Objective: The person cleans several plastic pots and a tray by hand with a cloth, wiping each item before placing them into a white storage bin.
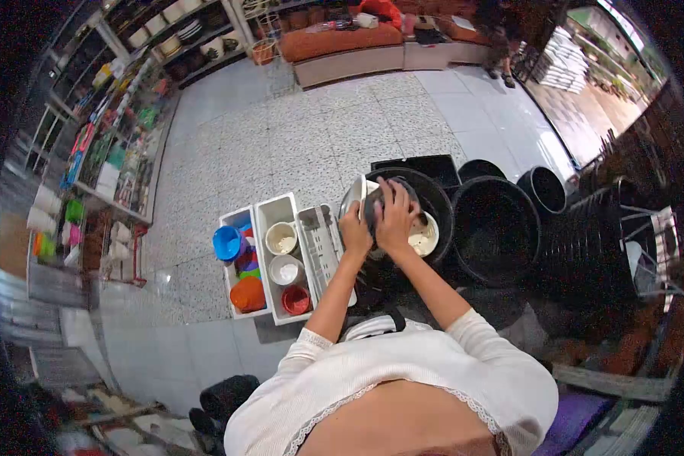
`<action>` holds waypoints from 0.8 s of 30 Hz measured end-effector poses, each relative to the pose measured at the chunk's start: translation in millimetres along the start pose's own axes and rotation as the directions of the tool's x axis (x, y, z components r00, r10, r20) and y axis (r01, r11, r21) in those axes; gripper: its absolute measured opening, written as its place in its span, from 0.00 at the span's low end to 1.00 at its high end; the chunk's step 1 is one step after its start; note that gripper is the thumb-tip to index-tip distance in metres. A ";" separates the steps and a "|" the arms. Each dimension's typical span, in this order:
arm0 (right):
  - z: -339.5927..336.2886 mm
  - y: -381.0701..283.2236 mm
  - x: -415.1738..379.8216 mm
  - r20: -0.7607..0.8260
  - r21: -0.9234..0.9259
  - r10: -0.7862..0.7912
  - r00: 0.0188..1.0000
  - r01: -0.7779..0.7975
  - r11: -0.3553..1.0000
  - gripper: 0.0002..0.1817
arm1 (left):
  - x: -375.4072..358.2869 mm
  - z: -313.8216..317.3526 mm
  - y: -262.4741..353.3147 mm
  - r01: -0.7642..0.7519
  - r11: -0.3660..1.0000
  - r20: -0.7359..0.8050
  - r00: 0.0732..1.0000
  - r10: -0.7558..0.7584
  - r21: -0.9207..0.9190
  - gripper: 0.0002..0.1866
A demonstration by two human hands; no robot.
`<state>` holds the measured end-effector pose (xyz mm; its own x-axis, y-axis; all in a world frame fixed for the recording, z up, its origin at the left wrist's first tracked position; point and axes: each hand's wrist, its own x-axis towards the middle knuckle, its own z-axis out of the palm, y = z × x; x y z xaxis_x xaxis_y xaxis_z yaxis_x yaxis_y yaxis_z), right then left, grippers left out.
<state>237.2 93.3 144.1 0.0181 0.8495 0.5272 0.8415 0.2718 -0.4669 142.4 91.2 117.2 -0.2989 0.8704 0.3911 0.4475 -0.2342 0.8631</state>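
Observation:
Over a big black tub (442, 199), my two hands are close together. My left hand (355, 234) is closed on the edge of a white, round pot (353, 194) that is tipped on its side. My right hand (394, 218) has its fingers curved over a dark, round pot-like piece (371, 207) against the white one; the fingers partly hide it, and its shape is not fully clear. Beside the right wrist, a cream pot with holes in its base (424, 235) lies in the tub.
Left of my hands stand a white planter box (263, 228) with cream, white and red pots, another (228, 220) with coloured pots, and a slatted grey tray (321, 242). Black tubs (495, 228) crowd the right. Shelves (121, 152) line the left; a person's legs (501, 64) show far back.

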 end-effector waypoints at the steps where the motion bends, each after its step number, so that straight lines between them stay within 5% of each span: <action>1: 16.6 4.4 10.6 -0.030 -0.010 0.000 1.000 0.000 1.000 0.20 | -2.4 -11.0 0.1 0.040 0.996 -0.020 0.999 -0.038 0.084 0.17; 2: 36.9 19.4 32.7 0.231 0.102 -0.008 0.973 -0.016 0.995 0.20 | -6.5 -27.9 5.5 -0.027 0.996 -0.051 0.998 0.032 0.090 0.21; 4: 73.5 54.9 58.4 0.694 0.270 -0.091 0.714 -0.140 0.953 0.21 | -14.6 -51.4 -0.8 0.043 0.977 -0.067 0.997 -0.029 0.210 0.24; 6: 86.1 43.3 41.7 0.835 0.411 -0.029 0.550 -0.588 0.696 0.26 | -20.2 -72.5 -2.4 0.132 0.930 -0.156 0.984 -0.083 0.342 0.24; 7: 83.3 23.6 44.2 0.876 0.303 0.054 0.480 -0.634 0.712 0.27 | -13.6 -83.7 -4.7 0.173 0.916 -0.233 0.968 -0.091 0.361 0.24; 9: 54.0 -31.5 15.2 0.700 0.157 0.130 0.702 -0.329 0.931 0.29 | 0.9 -99.3 -15.8 0.193 0.878 -0.264 0.961 -0.079 0.437 0.24; 10: 32.7 -71.7 0.2 0.694 0.102 0.140 0.706 -0.289 0.952 0.30 | 5.5 -102.5 -29.3 0.176 0.848 -0.213 0.974 -0.077 0.499 0.25; 11: 24.4 -107.8 -32.7 0.499 -0.037 0.119 0.858 -0.116 0.993 0.30 | 7.0 -103.7 -42.2 0.156 0.817 -0.162 0.984 -0.078 0.555 0.25; 13: 32.8 -123.8 -52.6 0.385 0.034 0.009 0.923 -0.024 0.999 0.32 | 8.5 -111.5 -46.4 0.159 0.827 -0.199 0.978 -0.059 0.539 0.25; 15: 30.4 -116.6 -40.9 0.503 0.251 0.014 0.864 -0.161 0.954 0.32 | 3.0 -123.2 -44.2 0.154 0.855 -0.225 0.973 -0.045 0.495 0.25; 16: 41.8 -102.3 -34.2 0.429 0.345 -0.013 0.903 -0.150 0.927 0.32 | -0.1 -128.8 -34.2 0.171 0.807 -0.222 0.974 -0.052 0.565 0.25; 18: 75.6 -71.9 -11.4 0.556 0.571 0.137 0.820 -0.497 0.654 0.31 | -3.8 -139.9 -24.8 0.153 0.829 -0.193 0.980 -0.056 0.537 0.26; 19: 95.5 -54.8 -4.2 0.700 0.517 0.146 0.699 -0.637 0.572 0.31 | -6.1 -143.7 -20.0 0.148 0.841 -0.181 0.982 -0.060 0.520 0.26; 20: 108.8 -47.9 -2.3 0.751 0.399 0.174 0.637 -0.648 0.649 0.32 | -6.2 -144.0 -13.4 0.150 0.810 -0.211 0.977 -0.034 0.566 0.27; 22: 77.2 -79.0 -2.0 0.714 0.139 0.233 0.660 -0.461 0.877 0.34 | 3.5 -151.1 -19.5 0.173 0.818 -0.242 0.969 -0.042 0.548 0.27; 23: 25.8 -120.1 -3.3 0.732 0.130 0.236 0.639 -0.471 0.873 0.35 | 6.1 -152.8 -24.0 0.187 0.822 -0.255 0.965 -0.052 0.538 0.27; 24: 32.8 -129.2 -22.7 0.614 0.213 0.128 0.779 -0.319 0.923 0.36 | 9.6 -153.0 -27.8 0.189 0.812 -0.240 0.969 -0.061 0.552 0.26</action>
<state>110.3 53.7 169.2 -0.2097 0.9741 -0.0846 0.6562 0.0760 -0.7507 -1.8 39.7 145.8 -0.5197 0.7535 0.4027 0.7724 0.2129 0.5984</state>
